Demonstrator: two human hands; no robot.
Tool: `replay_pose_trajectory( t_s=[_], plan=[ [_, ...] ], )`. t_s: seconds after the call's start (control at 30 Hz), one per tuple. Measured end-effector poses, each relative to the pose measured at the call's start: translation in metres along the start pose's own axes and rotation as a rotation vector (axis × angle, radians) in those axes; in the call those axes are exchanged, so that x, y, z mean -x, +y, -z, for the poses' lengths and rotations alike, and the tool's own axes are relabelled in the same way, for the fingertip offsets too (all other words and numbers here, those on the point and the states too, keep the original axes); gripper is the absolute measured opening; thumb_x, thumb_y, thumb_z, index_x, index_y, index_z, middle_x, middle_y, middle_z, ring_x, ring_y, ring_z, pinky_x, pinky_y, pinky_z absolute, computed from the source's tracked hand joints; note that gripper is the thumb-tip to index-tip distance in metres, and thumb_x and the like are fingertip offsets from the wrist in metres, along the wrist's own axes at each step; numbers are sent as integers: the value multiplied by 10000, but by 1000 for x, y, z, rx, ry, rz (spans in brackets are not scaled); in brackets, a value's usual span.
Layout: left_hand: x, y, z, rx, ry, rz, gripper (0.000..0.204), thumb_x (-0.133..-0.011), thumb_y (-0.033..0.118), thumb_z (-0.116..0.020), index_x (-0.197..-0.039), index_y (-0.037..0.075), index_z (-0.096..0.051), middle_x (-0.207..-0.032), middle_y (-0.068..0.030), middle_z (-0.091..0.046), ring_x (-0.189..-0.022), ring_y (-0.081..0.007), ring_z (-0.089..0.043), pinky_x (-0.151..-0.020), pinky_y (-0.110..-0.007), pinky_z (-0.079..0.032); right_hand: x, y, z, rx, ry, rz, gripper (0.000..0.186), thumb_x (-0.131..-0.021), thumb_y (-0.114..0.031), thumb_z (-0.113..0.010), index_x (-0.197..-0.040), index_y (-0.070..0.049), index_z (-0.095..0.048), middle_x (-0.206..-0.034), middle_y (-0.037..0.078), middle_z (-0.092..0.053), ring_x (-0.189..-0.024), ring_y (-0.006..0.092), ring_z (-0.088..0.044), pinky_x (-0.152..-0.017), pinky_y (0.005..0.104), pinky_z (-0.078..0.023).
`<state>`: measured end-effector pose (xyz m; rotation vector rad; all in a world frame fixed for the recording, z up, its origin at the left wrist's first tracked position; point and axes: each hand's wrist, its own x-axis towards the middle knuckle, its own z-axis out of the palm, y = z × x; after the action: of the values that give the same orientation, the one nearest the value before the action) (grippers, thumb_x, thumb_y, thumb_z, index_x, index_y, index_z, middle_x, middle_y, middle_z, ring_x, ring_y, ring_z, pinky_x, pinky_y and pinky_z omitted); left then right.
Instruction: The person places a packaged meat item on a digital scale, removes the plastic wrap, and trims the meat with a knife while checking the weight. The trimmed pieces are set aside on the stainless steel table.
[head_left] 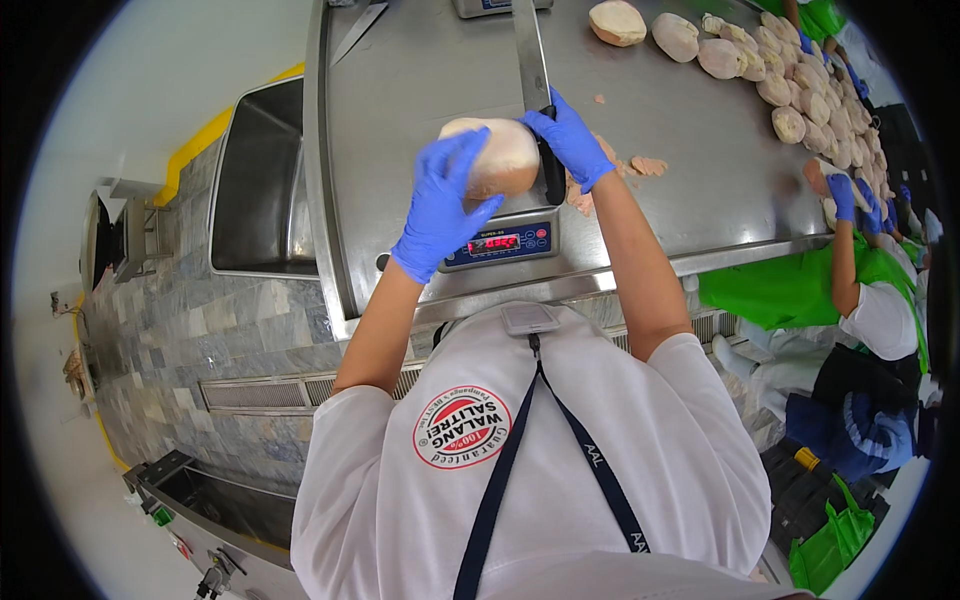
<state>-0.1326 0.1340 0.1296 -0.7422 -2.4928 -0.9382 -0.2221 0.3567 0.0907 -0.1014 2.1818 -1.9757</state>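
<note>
A rounded, pale piece of meat is over a small digital scale, whose lit red display faces me. My left hand, in a blue glove, grips the meat from its left side, fingers over the top and thumb near the bottom. My right hand, also gloved in blue, is closed on the black handle of a large knife just right of the meat. The knife's broad blade points away from me. Whether the meat rests on the scale's plate or is lifted cannot be made out.
Meat trimmings lie right of my right hand. Another meat piece and a large pile cover the table's far right. A second knife lies far left. Co-workers stand right; one gloved hand holds meat. A steel sink adjoins left.
</note>
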Motion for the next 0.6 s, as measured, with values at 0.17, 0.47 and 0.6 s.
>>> replay_pose_trajectory(
  t_s=[0.17,0.47,0.6],
  plan=[
    [-2,-25,-6,408,-61,239,888,-688,202,-864,-1442,103,-406,-1452,-181,-404,-1319,-364,-416,-1119,-432,-353,20,-5,-5,224,46,40,727,-934,-216,-633,-1526,-47,-247,-1051,153,-673,-940,202,-653,-817,320,-514],
    [28,5,-5,98,133,346,570,-777,181,-792,-1301,113,-577,-1226,-150,-504,-1183,-312,-506,-1031,-417,-408,100,-22,17,146,193,-131,739,-923,-236,-668,-1517,-97,-251,-804,98,-582,-641,142,-550,-610,295,-500],
    [8,-43,18,342,7,251,350,-822,190,-729,-1165,134,-686,-1220,-143,-547,-1208,-311,-485,-1069,-421,-370,127,-31,21,305,209,-226,709,-910,-214,-679,-1498,-110,-296,-774,67,-578,-595,131,-535,-568,293,-490]
  ],
)
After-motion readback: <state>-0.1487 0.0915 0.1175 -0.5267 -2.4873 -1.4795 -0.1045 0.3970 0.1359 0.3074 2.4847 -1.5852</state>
